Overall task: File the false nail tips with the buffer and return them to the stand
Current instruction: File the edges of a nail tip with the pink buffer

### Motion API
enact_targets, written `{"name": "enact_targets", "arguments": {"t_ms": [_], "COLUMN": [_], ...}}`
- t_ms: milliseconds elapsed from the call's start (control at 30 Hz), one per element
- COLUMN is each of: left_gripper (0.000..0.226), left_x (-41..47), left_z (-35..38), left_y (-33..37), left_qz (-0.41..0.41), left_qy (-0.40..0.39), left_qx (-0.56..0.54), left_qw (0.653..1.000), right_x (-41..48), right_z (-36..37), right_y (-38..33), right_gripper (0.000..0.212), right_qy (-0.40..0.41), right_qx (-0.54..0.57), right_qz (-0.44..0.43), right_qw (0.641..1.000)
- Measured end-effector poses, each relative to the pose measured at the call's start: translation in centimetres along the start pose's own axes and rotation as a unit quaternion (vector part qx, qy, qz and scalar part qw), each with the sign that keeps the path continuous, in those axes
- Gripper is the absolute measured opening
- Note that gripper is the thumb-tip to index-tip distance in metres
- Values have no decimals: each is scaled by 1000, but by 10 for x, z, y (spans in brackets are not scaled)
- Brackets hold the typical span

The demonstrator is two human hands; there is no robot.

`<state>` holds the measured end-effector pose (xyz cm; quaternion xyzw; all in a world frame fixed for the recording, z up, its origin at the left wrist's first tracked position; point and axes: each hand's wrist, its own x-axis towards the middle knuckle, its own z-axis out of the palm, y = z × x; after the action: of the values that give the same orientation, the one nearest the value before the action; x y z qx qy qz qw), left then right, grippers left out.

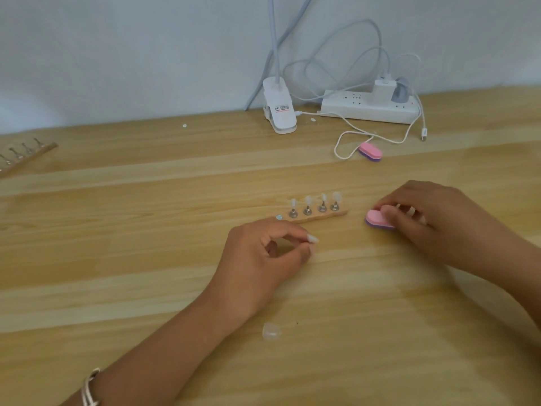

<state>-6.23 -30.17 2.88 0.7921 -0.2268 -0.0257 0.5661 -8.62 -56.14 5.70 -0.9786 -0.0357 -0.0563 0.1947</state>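
Bracelet [90, 386] nearest; left hand [263, 256] is pinching I cannot tell what, right hand [436, 218] is gripping the buffer [375, 220]. Filing is probably starting: they need bringing together.

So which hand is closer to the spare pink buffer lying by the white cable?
Right. The right hand lies below and right of the spare pink buffer; the left hand is farther, lower left.

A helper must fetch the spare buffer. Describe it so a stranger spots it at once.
Start at the white power strip by the wall, at the table's back edge. Just in front, a white cable loops on the wood; the spare buffer lies at that loop. It is pink over purple like the held buffer in the right hand, but lies free.
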Motion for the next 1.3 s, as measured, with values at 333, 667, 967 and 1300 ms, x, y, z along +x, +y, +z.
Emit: {"name": "enact_targets", "arguments": {"t_ms": [333,667,967,1300], "left_gripper": [16,16,17,16], "left_x": [0,2,2,1], "left_z": [1,0,0,0], "left_y": [-1,-2,-3,-5], "left_qz": [10,56,66,75], "left_qy": [-4,-31,-38,-36], "left_qx": [29,75,59,56], "left_qw": [1000,995,995,995], "right_x": [-14,-15,-12,-15], "right_z": [14,43,44,49], "right_y": [-32,-45,-38,-38], "right_gripper": [22,20,20,24], "right_qy": [182,146,159,170], "right_qx": [115,92,78,81], "right_qz": [-137,-269,-284,-308], "right_qw": [967,947,942,933]}}
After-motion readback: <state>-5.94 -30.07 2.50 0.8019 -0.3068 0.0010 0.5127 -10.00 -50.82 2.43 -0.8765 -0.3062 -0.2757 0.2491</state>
